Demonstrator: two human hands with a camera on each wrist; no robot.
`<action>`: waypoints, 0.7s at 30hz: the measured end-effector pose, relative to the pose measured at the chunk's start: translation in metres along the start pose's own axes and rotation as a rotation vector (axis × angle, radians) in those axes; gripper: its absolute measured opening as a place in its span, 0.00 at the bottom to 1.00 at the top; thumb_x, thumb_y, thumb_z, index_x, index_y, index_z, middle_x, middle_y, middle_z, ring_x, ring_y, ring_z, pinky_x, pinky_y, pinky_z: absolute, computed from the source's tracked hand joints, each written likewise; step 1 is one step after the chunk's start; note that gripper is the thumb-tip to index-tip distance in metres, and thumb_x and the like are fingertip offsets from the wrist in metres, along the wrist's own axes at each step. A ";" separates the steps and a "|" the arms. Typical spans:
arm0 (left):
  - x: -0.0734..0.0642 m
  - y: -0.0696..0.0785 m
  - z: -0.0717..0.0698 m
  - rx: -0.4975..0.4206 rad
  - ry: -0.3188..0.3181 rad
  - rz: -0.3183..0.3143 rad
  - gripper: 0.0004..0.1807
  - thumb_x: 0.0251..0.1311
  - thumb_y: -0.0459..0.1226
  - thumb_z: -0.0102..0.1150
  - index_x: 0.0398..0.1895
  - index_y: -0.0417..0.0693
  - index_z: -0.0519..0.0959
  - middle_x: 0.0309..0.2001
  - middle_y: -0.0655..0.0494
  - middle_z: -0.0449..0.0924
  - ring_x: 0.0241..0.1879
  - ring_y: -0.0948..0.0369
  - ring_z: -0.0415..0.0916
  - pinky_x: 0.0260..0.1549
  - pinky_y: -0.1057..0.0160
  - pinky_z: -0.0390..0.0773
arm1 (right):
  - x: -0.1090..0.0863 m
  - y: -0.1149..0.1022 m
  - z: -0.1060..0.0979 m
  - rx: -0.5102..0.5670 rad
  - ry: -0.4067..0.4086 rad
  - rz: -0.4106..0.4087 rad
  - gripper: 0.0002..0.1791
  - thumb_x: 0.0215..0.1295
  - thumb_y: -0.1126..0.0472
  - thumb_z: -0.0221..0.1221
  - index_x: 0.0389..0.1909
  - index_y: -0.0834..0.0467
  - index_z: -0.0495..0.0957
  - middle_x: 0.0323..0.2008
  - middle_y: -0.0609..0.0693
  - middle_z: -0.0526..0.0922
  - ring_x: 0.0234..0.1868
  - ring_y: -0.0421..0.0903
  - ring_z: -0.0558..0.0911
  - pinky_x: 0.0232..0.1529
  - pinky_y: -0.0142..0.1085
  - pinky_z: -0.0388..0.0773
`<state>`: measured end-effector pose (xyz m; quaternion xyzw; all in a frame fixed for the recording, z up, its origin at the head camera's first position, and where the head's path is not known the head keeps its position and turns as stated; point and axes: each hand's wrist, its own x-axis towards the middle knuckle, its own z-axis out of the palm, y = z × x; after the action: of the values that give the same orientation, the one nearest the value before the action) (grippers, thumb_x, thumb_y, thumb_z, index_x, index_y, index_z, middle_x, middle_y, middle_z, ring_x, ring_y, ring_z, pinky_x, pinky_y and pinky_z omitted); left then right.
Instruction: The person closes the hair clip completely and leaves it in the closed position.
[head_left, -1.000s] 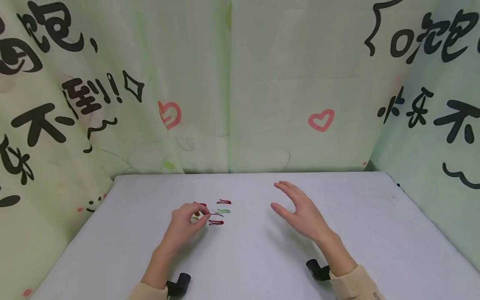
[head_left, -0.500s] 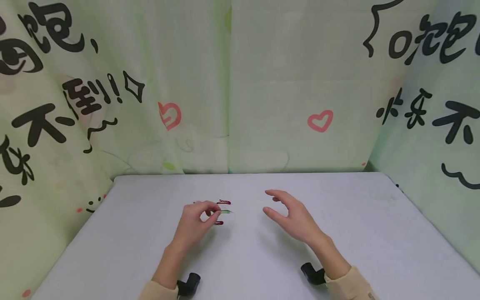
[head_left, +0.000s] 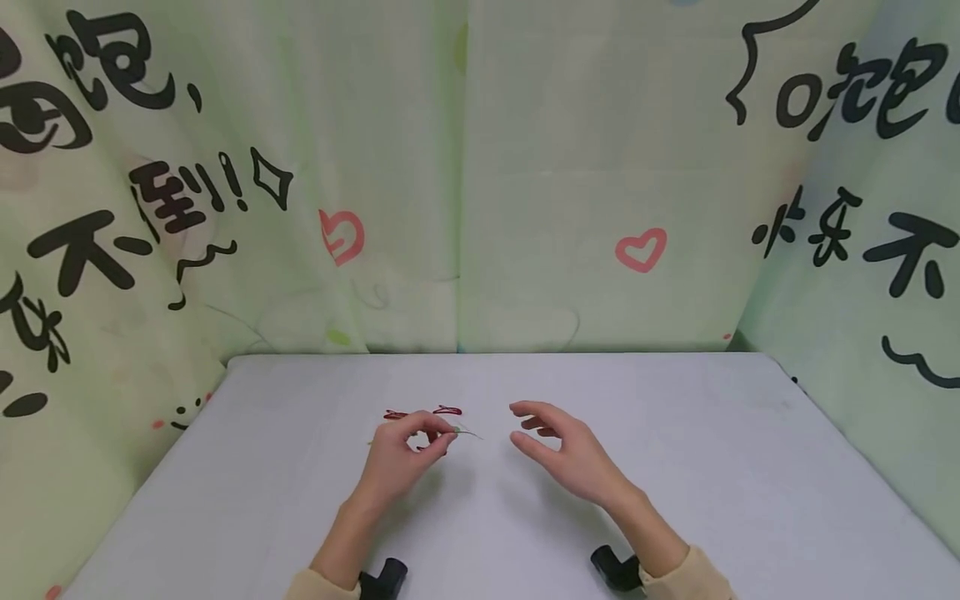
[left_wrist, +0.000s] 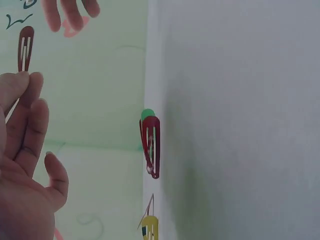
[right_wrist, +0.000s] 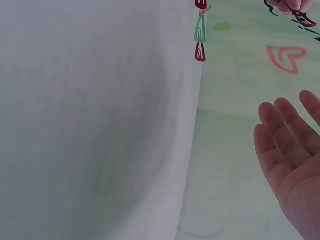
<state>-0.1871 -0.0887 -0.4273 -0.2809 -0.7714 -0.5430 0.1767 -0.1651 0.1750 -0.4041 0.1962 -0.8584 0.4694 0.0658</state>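
Between thumb and forefinger, my left hand [head_left: 411, 454] pinches a dark red snap hair clip [left_wrist: 26, 47] by one end, its rounded end pointing away from the fingertips. Below that hand, more clips lie on the table: a red one [left_wrist: 156, 145] overlapping a green one [left_wrist: 147, 114], and a yellow one [left_wrist: 150, 228] in the left wrist view. Two red clips [head_left: 447, 410] show behind the left hand in the head view, which covers the others. My right hand [head_left: 566, 454] hovers to the right, palm facing left, fingers loosely extended, holding nothing.
A white-covered table [head_left: 540, 542] spans the area under both hands. Pale green curtains [head_left: 540, 275] with black writing and pink hearts enclose its back and sides. Black wrist mounts [head_left: 617, 569] stick out inward from both cuffs.
My left hand has moved right with the pinched clip, passing over the other clips. My right hand has come left and slightly lower, so the two hands are closer together.
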 end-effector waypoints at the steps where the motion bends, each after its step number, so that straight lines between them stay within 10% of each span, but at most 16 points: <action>1: 0.000 0.002 0.000 -0.020 0.002 -0.031 0.10 0.56 0.25 0.71 0.33 0.51 0.86 0.29 0.65 0.84 0.29 0.64 0.78 0.34 0.62 0.78 | 0.000 -0.001 0.001 0.017 -0.009 0.007 0.24 0.70 0.52 0.64 0.63 0.55 0.77 0.59 0.47 0.80 0.56 0.46 0.80 0.60 0.49 0.73; 12: -0.001 0.012 0.004 -0.193 -0.056 -0.185 0.03 0.58 0.30 0.72 0.34 0.47 0.87 0.33 0.59 0.87 0.38 0.60 0.81 0.37 0.61 0.77 | -0.003 -0.011 0.009 0.100 -0.104 0.046 0.17 0.71 0.51 0.62 0.57 0.52 0.81 0.52 0.47 0.83 0.51 0.46 0.82 0.54 0.48 0.76; 21: -0.002 0.011 0.010 -0.235 -0.092 -0.149 0.05 0.57 0.27 0.71 0.34 0.44 0.87 0.34 0.49 0.86 0.36 0.60 0.81 0.36 0.61 0.79 | -0.004 -0.015 0.013 0.112 -0.121 0.043 0.09 0.70 0.53 0.64 0.45 0.53 0.83 0.41 0.44 0.85 0.42 0.45 0.82 0.44 0.40 0.77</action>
<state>-0.1783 -0.0765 -0.4234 -0.2664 -0.7285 -0.6276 0.0661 -0.1550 0.1583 -0.4007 0.2090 -0.8371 0.5054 -0.0073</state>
